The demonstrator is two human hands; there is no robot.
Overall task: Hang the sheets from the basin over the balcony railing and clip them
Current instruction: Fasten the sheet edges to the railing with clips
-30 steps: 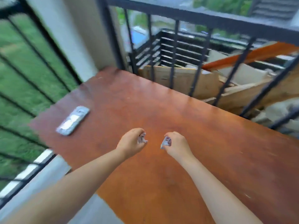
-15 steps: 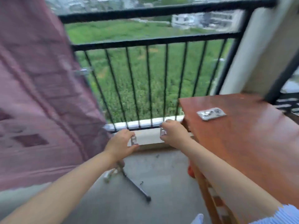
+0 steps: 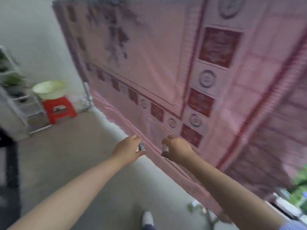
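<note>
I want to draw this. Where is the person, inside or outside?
Probably a home balcony or laundry corner. A big pink sheet hangs drying, a basin sits on a red stool, and greenery shows outside. Each hand holds a clip: left hand, right hand.

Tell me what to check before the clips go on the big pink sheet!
1. A clip in the left hand: ok, it pinches a small metal clip.
2. A clip in the right hand: ok, it pinches a second clip.
3. Pink sheet hung up and spread: ok, it hangs wide in front of the hands.
4. Top edge where clips would bite: cannot tell, it lies at the picture's top edge and the rail is hidden.
5. Bottom hem off the floor: cannot tell, the picture is blurred there.
6. More washing in the basin on the red stool: cannot tell, its inside is too blurred.
</note>
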